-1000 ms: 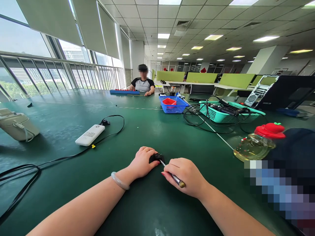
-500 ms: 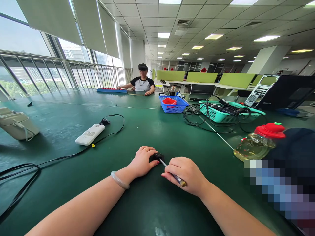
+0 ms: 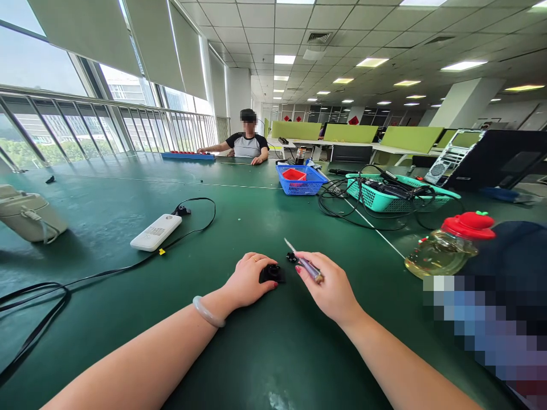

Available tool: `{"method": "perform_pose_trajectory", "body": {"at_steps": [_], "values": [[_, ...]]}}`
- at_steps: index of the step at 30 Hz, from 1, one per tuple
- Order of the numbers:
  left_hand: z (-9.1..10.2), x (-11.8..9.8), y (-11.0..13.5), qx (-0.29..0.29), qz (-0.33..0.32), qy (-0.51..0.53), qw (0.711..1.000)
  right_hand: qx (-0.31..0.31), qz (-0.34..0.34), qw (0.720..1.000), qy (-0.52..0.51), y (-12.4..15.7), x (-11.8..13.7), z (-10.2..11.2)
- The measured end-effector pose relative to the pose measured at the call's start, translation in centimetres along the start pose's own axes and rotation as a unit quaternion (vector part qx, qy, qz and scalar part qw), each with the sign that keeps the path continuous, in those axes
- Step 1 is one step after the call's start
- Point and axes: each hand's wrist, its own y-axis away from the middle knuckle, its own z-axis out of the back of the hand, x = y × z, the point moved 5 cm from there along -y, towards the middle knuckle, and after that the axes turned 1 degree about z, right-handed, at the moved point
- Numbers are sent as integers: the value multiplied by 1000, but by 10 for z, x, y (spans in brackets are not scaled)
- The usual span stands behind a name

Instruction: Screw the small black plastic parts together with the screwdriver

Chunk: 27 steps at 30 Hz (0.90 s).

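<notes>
My left hand [image 3: 248, 280] rests on the green table [image 3: 256, 228] with its fingers curled around a small black part [image 3: 272, 274], pinning it down. My right hand [image 3: 329, 287] is lifted just to the right of it and grips a small screwdriver [image 3: 304, 262], whose metal tip points up and to the left, clear of the part. A tiny dark piece [image 3: 292, 257] sits by the screwdriver shaft. A pale bangle [image 3: 207, 314] is on my left wrist.
A white power strip [image 3: 156, 232] with a black cable [image 3: 85, 279] lies left. Blue basket [image 3: 301, 181], teal basket with cables [image 3: 387, 195], a bottle with a red lid [image 3: 448, 250] stand right. A beige bag [image 3: 25, 215] sits far left. Another person [image 3: 247, 142] sits at the far end.
My right hand has lifted the screwdriver off the black part and swung its tip upward. The left hand stays on the part. The far person slid a blue tray leftward.
</notes>
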Motion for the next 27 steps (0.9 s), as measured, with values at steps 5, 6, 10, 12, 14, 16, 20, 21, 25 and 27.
{"method": "perform_pose_trajectory", "body": {"at_steps": [5, 6, 10, 12, 14, 16, 20, 21, 25, 27], "values": [[2, -2, 0, 5, 20, 9, 1000, -11, -76, 996, -36, 1, -3, 3], [3, -2, 0, 9, 23, 11, 1000, -8, -91, 995, -42, 1, -4, 3], [2, -3, 0, 23, 30, 19, 999, 2, -125, 989, -80, 0, -10, 0], [2, -3, 1, 25, 29, 24, 999, 11, -122, 988, -91, -1, -13, -3], [2, -2, 1, 27, 27, 26, 999, 22, -114, 989, -94, -1, -15, -5], [1, -2, 0, 29, 23, 26, 999, 29, -106, 990, -93, -2, -15, -5], [2, -3, 1, 26, 18, 25, 999, 35, -95, 991, -82, -3, -11, -2], [2, -3, 1, 28, 18, 23, 999, 34, -95, 992, -79, -3, -10, -2], [2, -5, 1, 33, 19, 20, 999, 10, -87, 991, -98, -4, -12, -1], [3, -5, 1, 36, 21, 21, 999, -5, -95, 987, -130, -4, -18, -3]]}}
